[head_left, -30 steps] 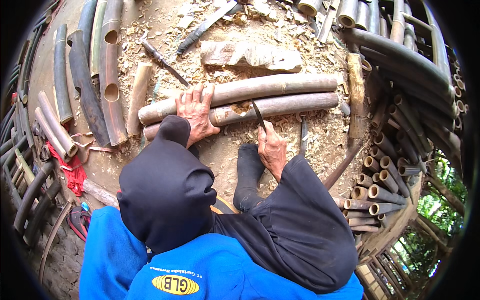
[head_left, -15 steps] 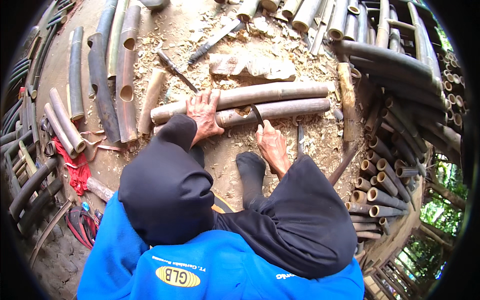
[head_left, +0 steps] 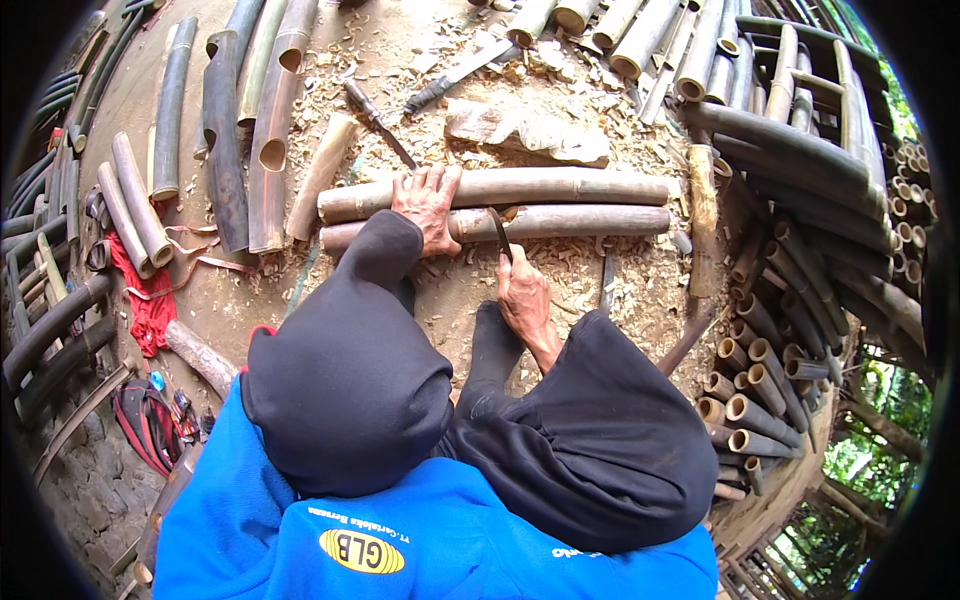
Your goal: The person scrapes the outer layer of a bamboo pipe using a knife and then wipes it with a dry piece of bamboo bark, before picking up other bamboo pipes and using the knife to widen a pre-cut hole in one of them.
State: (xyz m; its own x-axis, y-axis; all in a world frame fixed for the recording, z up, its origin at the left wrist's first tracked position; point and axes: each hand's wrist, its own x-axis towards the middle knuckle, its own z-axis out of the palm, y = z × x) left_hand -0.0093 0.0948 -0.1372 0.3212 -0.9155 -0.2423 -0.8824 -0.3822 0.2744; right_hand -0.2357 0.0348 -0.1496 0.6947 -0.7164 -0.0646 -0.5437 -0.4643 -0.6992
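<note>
Two bamboo poles lie side by side across the ground before me: a far pole (head_left: 560, 184) and a near pole (head_left: 600, 220). My left hand (head_left: 428, 208) grips them left of the middle, its fingers over the far pole and its palm at the near one. My right hand (head_left: 526, 300) is closed round a knife, its handle hidden in the fist. The dark knife blade (head_left: 500, 228) points up and slightly left, lying against the near pole beside a cut notch (head_left: 512, 213) with a pale inner edge.
Beyond the poles lie a pale wood block (head_left: 530, 132), a dark-handled blade (head_left: 380, 122) and a larger knife (head_left: 460, 76), among wood shavings. Notched bamboo tubes (head_left: 275, 140) lie at the left. Bamboo stacks (head_left: 760, 400) stand at the right, past an upright log (head_left: 703, 220).
The knife blade has swung from right of the notch to its left side, and my right hand has shifted slightly left and down. My left hand still holds the poles. The whole view has shifted slightly.
</note>
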